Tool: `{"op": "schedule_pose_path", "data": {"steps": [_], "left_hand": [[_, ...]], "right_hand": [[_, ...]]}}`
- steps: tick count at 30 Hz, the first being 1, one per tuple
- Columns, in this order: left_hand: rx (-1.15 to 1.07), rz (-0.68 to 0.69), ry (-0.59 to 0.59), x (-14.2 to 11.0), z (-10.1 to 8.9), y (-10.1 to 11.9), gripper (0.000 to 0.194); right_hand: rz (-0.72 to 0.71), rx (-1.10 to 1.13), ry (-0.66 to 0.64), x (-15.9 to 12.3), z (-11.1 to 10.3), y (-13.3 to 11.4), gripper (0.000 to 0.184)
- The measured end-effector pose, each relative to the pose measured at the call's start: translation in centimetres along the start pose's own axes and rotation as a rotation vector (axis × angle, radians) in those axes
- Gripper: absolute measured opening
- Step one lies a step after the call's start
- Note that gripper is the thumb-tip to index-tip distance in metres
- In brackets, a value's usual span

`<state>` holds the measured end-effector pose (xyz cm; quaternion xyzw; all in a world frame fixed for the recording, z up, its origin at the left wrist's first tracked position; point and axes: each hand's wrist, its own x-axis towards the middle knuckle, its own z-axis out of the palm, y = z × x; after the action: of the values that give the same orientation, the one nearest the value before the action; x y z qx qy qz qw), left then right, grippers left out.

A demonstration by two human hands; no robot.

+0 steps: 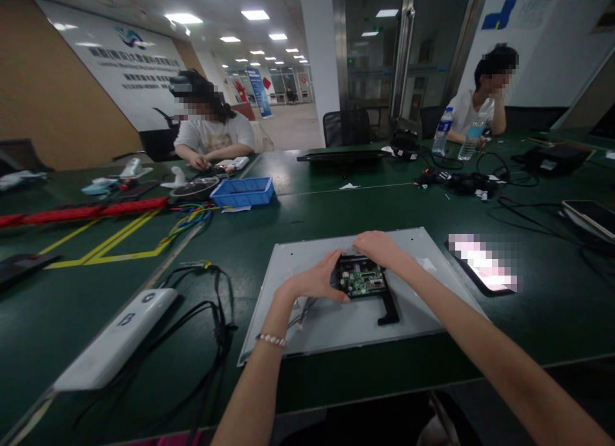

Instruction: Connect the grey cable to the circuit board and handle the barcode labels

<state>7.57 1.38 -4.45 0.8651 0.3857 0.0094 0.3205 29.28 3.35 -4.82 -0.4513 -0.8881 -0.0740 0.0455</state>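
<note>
A green circuit board (364, 282) sits inside a black plastic frame (388, 310), whose short arm reaches toward me. The frame rests on a flat grey panel (273, 337) on the table. My left hand (319, 278) wraps the frame's left side, thumb at the near corner and fingers at the far one. At the far edge, my right hand (377, 247) is closed with its fingers curled down onto the frame; their tips are hidden. Thin cables (302, 313) lie on the panel beside my left wrist.
Left of the panel are a white power-bank-like device (120, 337) and black cables (218, 324). A phone (483, 263) lies to the right. Farther back stand a blue bin (244, 191), a dark flat screen-like object (343, 156) and two bottles (442, 132). Two people sit across the table.
</note>
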Motion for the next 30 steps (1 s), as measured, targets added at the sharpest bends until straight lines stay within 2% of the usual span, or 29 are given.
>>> {"op": "schedule_pose_path", "data": {"steps": [9,19,25,30], "left_hand": [[0.016,-0.032,0.011,0.0,0.1,0.1,0.124],[0.023,0.0,0.011,0.1,0.3,-0.3,0.122],[0.014,0.063,0.031,0.1,0.1,0.0,0.12],[0.021,0.003,0.017,0.0,0.2,-0.1,0.121]], "right_hand": [[0.015,0.136,0.043,-0.7,1.0,-2.3,0.022],[0.032,0.278,0.082,-0.8,1.4,-2.3,0.025],[0.087,0.231,0.132,-0.8,1.2,-2.4,0.023],[0.034,0.265,0.097,-0.7,1.6,-2.2,0.023]]}}
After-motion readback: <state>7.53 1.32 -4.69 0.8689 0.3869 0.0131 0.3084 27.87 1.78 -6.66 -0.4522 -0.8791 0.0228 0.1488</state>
